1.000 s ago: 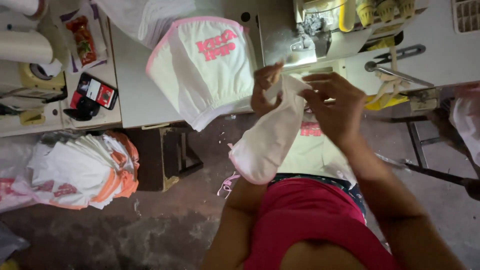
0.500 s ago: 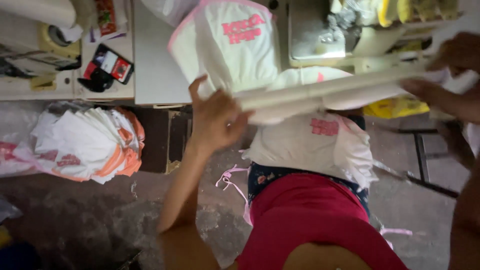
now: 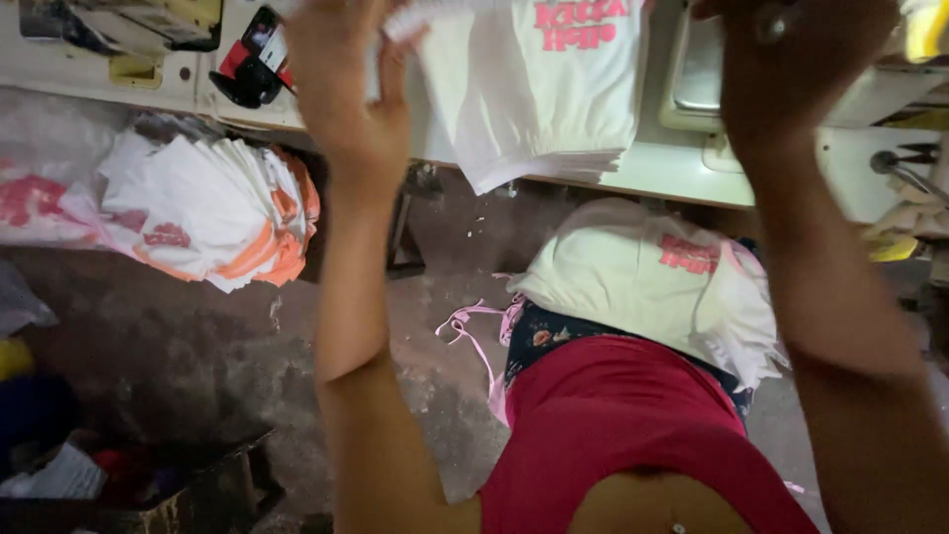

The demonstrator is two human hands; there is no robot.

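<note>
Both my arms are raised to the top of the view. My left hand grips the edge of a white garment at the top edge, over a stack of white garments with pink print that hangs off the white table. My right hand is up at the top right; what it holds lies outside the view. Another pile of white garments with pink print rests on my lap, above my red top.
A heap of white and orange garments lies at the left under the table edge. A red and black device sits on the table's left part. Pink strips of trim lie on the dark concrete floor. Machine parts stand at the right.
My hands have risen from chest height to the top of the view, carrying the white garment up over the table stack. The camera has tilted down toward my lap.
</note>
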